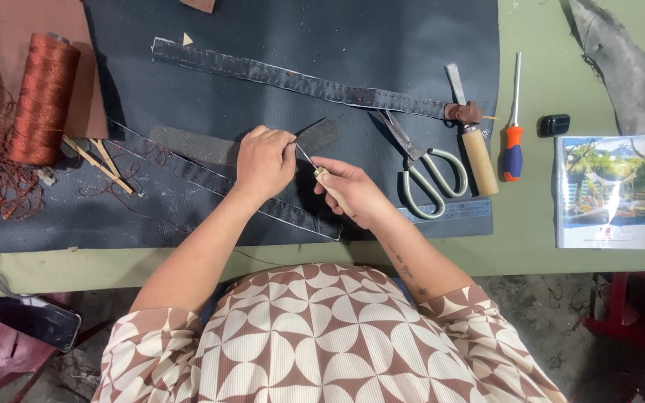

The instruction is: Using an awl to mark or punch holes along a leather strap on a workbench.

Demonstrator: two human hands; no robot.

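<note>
My left hand [264, 160] is closed, pinching the metal tip of a thin awl [309, 160] above a dark strap [210, 180] that runs diagonally across the black mat [278, 45]. My right hand [352, 192] grips the awl's pale wooden handle, its point aimed up and left toward the left hand's fingers. A grey textured strip [188, 145] lies just beyond the left hand. Whether thread is held in the fingers cannot be made out.
A second long dark strap [300, 80] lies farther back. To the right are scissors [427, 168], a wooden-handled knife [475, 145], an orange-handled screwdriver [513, 127], a small black object [554, 125] and a booklet [610, 192]. A rust-coloured thread spool [42, 97] stands left.
</note>
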